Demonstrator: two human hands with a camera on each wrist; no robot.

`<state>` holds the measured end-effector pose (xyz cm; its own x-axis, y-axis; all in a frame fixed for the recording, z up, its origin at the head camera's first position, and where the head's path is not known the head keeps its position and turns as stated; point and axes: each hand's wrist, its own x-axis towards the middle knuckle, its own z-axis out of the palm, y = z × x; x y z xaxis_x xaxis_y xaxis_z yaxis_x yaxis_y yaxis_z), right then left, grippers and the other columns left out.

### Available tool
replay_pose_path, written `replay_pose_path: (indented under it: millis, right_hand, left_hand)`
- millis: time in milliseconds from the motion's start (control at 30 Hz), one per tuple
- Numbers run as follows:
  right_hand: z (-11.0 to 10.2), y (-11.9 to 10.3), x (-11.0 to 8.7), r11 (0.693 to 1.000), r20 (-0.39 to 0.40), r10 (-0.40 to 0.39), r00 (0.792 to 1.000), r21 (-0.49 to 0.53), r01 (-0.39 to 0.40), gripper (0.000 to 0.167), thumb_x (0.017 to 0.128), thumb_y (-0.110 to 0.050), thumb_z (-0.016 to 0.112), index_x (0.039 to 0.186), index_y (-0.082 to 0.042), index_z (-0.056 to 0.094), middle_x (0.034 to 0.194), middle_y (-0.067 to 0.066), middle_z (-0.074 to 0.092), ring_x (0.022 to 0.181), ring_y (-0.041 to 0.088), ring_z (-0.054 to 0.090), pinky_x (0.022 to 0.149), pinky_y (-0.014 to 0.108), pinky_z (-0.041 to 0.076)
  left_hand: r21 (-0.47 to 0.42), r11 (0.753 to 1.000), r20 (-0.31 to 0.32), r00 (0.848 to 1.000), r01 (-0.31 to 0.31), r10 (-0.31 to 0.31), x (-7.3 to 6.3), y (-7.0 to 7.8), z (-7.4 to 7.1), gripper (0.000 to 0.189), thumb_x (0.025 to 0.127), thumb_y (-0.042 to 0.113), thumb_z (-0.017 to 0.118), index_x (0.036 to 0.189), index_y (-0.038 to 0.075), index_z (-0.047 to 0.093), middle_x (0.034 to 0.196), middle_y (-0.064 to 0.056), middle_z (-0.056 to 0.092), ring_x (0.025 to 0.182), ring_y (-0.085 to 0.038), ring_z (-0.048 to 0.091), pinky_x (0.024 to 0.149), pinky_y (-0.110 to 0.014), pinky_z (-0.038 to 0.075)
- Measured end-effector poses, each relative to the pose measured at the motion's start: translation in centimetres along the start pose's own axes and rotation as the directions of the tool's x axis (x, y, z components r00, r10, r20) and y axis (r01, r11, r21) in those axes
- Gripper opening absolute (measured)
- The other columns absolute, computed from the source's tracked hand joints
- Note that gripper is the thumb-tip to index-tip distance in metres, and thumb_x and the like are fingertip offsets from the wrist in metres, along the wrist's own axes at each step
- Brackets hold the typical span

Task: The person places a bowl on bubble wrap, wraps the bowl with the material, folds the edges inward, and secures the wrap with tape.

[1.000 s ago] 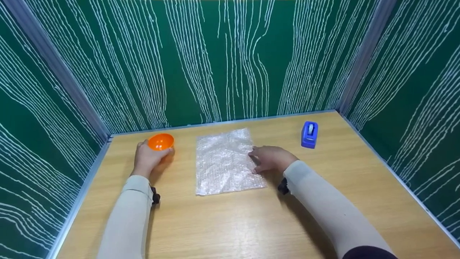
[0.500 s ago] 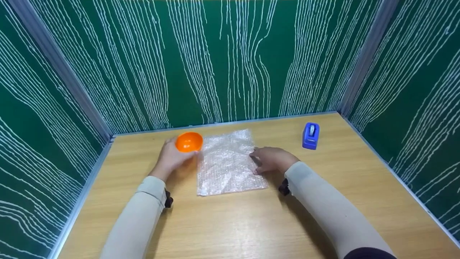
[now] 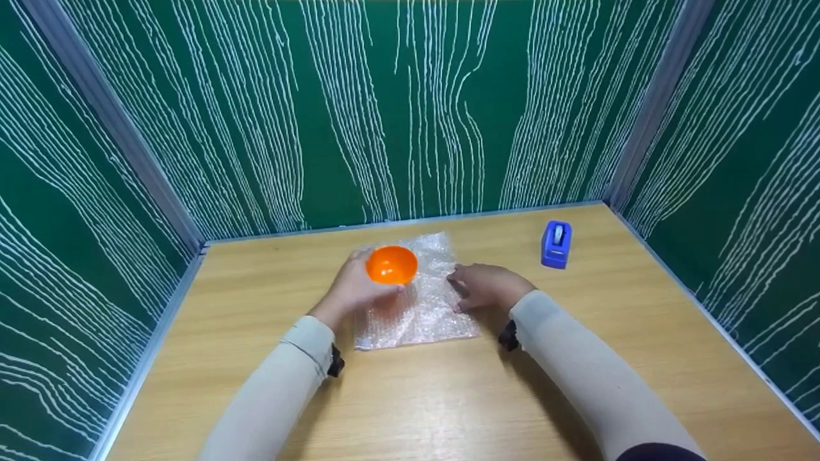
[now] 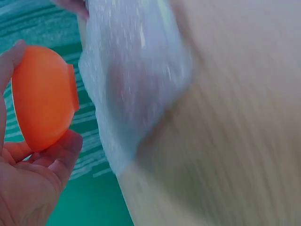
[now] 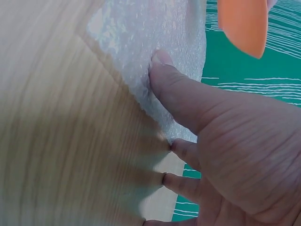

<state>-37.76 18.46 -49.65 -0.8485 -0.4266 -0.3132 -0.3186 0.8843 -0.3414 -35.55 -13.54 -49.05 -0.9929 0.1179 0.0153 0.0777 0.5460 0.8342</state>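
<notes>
An orange bowl (image 3: pixel 392 264) is gripped by my left hand (image 3: pixel 356 287), thumb at the near side and fingers round the far side. In the left wrist view the bowl (image 4: pixel 44 96) hangs above the bubble wrap, its foot ring facing down to the sheet. The bubble wrap sheet (image 3: pixel 426 317) lies flat on the table, partly hidden under bowl and hand. My right hand (image 3: pixel 488 286) rests at the sheet's right edge. The right wrist view shows its thumb (image 5: pixel 176 92) pressing on the wrap, with the other fingertips on the table beside the edge.
A blue tape dispenser (image 3: pixel 556 244) stands at the back right of the wooden table (image 3: pixel 410 397). Green panels (image 3: pixel 333 160) with white wavy lines enclose the back and both sides, joined by grey corner posts.
My left hand has carried the bowl rightward from the table's left side to over the bubble wrap. The right hand has stayed at the sheet's edge.
</notes>
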Motion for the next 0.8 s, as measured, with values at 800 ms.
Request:
replay_pose_path:
  millis: [800]
  right_hand:
    - [0.4,0.2,0.1,1.0,-0.027,-0.006,1.0,-0.006,0.006,0.074,0.102,-0.038,0.087,0.168,-0.027,0.057,0.182,0.011,0.045,0.167,0.043,0.044,0.137,0.069,0.03]
  left_hand:
    - [0.04,0.999,0.11,0.994,0.017,-0.021,-0.4,-0.7,3.1,0.114,0.082,0.053,0.101,0.173,0.015,0.044,0.163,-0.011,0.053,0.137,-0.033,0.062,0.127,-0.058,0.051]
